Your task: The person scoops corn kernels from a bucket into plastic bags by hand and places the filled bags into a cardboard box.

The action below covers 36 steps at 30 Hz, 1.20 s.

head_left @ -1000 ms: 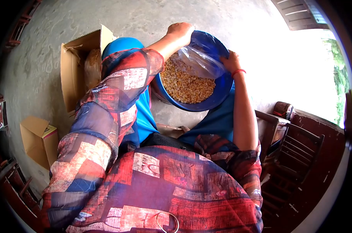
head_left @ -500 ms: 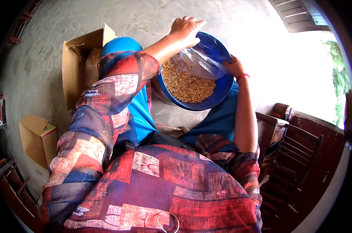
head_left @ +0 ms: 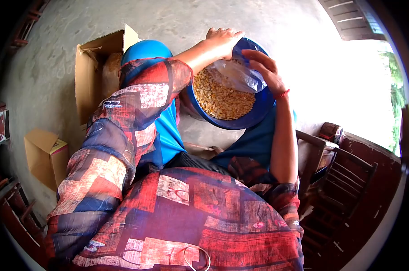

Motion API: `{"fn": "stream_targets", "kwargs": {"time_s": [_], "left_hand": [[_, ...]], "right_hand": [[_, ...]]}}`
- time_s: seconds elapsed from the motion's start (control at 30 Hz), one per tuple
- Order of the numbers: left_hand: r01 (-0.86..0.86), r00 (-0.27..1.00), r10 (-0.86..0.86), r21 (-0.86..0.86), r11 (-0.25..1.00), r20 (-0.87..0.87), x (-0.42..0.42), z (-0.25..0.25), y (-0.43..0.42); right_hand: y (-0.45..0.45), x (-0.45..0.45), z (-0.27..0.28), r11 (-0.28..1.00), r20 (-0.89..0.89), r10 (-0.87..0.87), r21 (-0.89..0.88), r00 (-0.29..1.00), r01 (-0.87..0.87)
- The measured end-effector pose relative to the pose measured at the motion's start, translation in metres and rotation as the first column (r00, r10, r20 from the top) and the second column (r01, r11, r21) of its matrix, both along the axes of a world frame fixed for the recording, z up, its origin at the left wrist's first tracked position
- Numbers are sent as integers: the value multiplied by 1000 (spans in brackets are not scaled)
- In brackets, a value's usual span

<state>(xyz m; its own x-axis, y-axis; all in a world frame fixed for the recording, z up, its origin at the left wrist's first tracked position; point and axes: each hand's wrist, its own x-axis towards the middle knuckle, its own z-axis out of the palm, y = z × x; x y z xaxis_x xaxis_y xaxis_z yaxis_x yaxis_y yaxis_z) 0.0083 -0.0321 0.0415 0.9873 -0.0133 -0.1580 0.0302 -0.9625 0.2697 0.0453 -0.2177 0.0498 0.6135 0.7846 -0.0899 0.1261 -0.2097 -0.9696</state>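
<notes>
A blue bucket stands tilted between the knees, part filled with yellow, broken grain-like pieces. Crumpled clear plastic lies inside it over the upper part of the pieces. My left hand is at the bucket's far rim, fingers apart, its palm side hidden. Over the right part of the bucket, my right hand, with a red band at the wrist, has its fingers spread and holds nothing visible.
An open cardboard box with a filled clear bag stands left of the knee. A smaller cardboard box is lower left on the grey floor. Dark wooden furniture stands at the right, near a bright opening.
My left hand has let go of the rim, its fingers opening, and moved slightly right. My right hand has come off the right rim and moved up and inward over the bucket.
</notes>
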Motion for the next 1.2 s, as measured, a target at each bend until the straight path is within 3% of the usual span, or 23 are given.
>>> {"fn": "stream_targets", "kwargs": {"time_s": [0.07,0.13,0.23,0.3,0.37,0.4,0.57,0.63,0.7,0.73,0.77,0.8,0.83,0.9,0.93,0.97,1.07,1.13,1.2], "left_hand": [[5,1000,-5,1,1000,11,1,-3,-1],[9,1000,-9,-3,1000,21,1,0,-1],[29,999,-29,-5,1000,30,-2,3,0],[33,998,-33,3,999,46,0,-1,1],[36,998,-36,8,999,61,2,-6,2],[15,993,-11,-36,999,117,3,-8,2],[-54,967,91,-155,986,239,12,10,13],[-144,965,180,-185,972,192,9,22,21],[-166,970,199,-224,961,138,13,11,32],[-161,970,196,-222,962,146,15,-1,37],[-85,979,124,-226,970,164,16,-14,41],[-6,982,49,-229,974,183,16,-18,44],[41,999,-29,-308,951,43,11,-11,44],[141,990,-144,-255,957,6,3,-16,43],[138,988,-149,-234,962,-28,1,-19,43],[138,988,-149,-238,961,-27,0,-22,43],[103,995,-101,-215,971,19,-11,-3,47],[150,959,-110,-140,979,261,-20,6,50],[255,930,-218,-92,963,295,-29,19,52]], "right_hand": [[3,2,-17,1000,7,19,-14,1000,-19],[2,12,-38,976,205,-21,-209,979,64],[-3,23,-45,951,222,6,-303,975,63],[-3,22,-43,968,261,-38,-229,965,100],[-4,15,-12,996,-42,-80,-54,996,78],[-3,8,1,988,-107,-151,28,983,155],[-32,-3,32,944,-93,-303,106,948,312],[-44,-8,31,927,-41,-359,104,933,361],[-55,-9,22,902,150,-428,17,891,431],[-61,-5,8,908,254,-417,70,873,413],[-67,-1,-6,912,355,-408,121,841,391],[-72,-3,-11,917,344,-388,48,855,397],[-74,-7,-12,905,359,-372,-64,856,420],[-83,-5,-33,956,380,-223,-95,898,278],[-79,-12,-23,949,530,-136,-173,837,263],[-78,-12,-22,950,537,-148,-157,830,271],[-73,-13,-18,898,526,-337,-69,781,435],[-68,-19,-5,850,557,-440,4,704,527],[-67,-19,3,825,592,-494,87,637,559]]}}
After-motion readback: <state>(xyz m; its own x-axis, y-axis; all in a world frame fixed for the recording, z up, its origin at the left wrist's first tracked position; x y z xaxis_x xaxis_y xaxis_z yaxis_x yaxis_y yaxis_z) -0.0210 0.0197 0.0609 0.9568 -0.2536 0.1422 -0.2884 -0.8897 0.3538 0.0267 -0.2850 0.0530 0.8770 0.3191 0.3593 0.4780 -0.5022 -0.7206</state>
